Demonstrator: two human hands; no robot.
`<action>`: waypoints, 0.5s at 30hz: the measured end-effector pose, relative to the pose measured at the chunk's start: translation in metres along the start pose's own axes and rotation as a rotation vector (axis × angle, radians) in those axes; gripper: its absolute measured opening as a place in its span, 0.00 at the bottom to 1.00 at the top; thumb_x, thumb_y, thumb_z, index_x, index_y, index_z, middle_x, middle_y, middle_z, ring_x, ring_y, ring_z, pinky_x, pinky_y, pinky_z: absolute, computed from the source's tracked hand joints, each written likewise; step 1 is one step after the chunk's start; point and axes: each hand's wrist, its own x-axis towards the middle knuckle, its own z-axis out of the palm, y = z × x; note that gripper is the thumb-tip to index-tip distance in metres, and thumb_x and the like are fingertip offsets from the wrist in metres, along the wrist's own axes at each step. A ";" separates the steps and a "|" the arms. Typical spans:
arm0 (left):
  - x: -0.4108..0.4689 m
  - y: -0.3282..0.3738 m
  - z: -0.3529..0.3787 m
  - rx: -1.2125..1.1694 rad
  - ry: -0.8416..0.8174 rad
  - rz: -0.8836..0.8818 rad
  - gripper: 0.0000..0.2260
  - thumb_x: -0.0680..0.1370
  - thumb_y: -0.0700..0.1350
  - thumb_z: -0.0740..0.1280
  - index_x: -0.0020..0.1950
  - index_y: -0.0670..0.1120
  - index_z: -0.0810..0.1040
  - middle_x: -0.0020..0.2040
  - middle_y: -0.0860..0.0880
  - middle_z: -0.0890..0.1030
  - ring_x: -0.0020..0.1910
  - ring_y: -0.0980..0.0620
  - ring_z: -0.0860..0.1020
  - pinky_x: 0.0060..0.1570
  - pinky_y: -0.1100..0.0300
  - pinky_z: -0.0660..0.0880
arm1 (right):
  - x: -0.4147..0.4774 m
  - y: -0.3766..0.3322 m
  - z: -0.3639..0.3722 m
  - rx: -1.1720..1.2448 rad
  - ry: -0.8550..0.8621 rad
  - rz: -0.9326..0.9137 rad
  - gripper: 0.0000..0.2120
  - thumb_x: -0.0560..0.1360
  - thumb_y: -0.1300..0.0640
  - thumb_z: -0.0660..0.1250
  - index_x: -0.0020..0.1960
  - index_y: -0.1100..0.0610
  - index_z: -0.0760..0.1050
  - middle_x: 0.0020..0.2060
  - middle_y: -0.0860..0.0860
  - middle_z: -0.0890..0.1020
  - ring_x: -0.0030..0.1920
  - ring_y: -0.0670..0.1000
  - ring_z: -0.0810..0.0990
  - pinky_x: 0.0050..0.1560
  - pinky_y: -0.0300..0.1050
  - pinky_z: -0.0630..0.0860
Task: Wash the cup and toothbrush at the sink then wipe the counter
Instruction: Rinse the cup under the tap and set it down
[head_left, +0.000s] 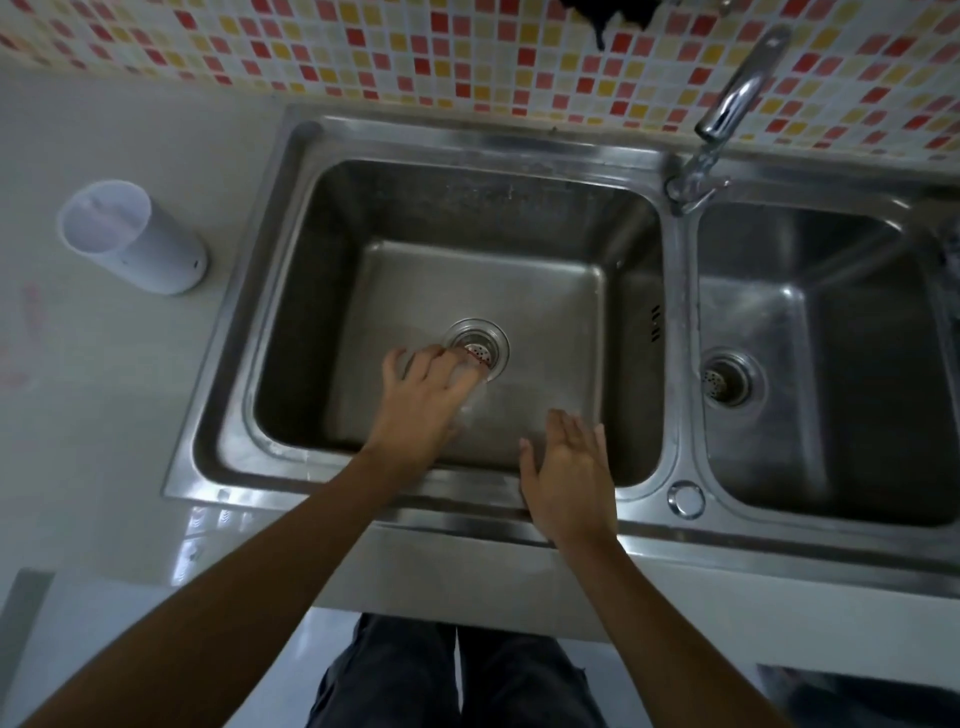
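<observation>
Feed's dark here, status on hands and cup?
Left hand on clear cup in sink. Right hand open, empty. Toothbrush unseen.

The scene is dim and flat, with a cool grey cast. The brightest patches are glare on the front rim of the sink (649, 540), on the glossy counter (208, 519) edge at lower left, and on the tap (727, 104), which shines along its spout. The deep left basin falls into soft shadow at its walls and corners; the right basin is darker still. The forearms read dark and underexposed. Wide-angle distortion bows the sink rim and the tile wall (363, 47) rows, most strongly toward the frame edges. The left hand (426, 400) is slightly smeared by motion blur at the fingertips; corners look soft.
</observation>
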 end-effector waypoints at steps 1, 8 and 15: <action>-0.001 0.001 0.001 0.038 0.020 0.014 0.35 0.57 0.42 0.78 0.63 0.51 0.72 0.61 0.45 0.76 0.59 0.42 0.74 0.61 0.39 0.64 | 0.000 -0.001 -0.001 0.007 -0.004 0.008 0.27 0.80 0.45 0.54 0.72 0.62 0.65 0.68 0.59 0.72 0.73 0.56 0.65 0.76 0.53 0.52; 0.003 -0.002 -0.001 0.247 0.184 0.189 0.26 0.63 0.38 0.72 0.61 0.50 0.75 0.61 0.43 0.78 0.61 0.43 0.70 0.62 0.37 0.66 | -0.002 -0.003 -0.004 0.047 -0.023 0.040 0.28 0.80 0.45 0.54 0.73 0.61 0.62 0.71 0.59 0.69 0.75 0.55 0.60 0.76 0.54 0.52; 0.013 -0.003 -0.001 0.446 0.168 0.367 0.27 0.65 0.41 0.74 0.62 0.51 0.72 0.64 0.45 0.75 0.64 0.45 0.70 0.63 0.37 0.62 | -0.003 -0.004 -0.004 0.064 0.001 0.048 0.27 0.79 0.48 0.57 0.73 0.62 0.63 0.71 0.60 0.69 0.74 0.56 0.63 0.76 0.50 0.50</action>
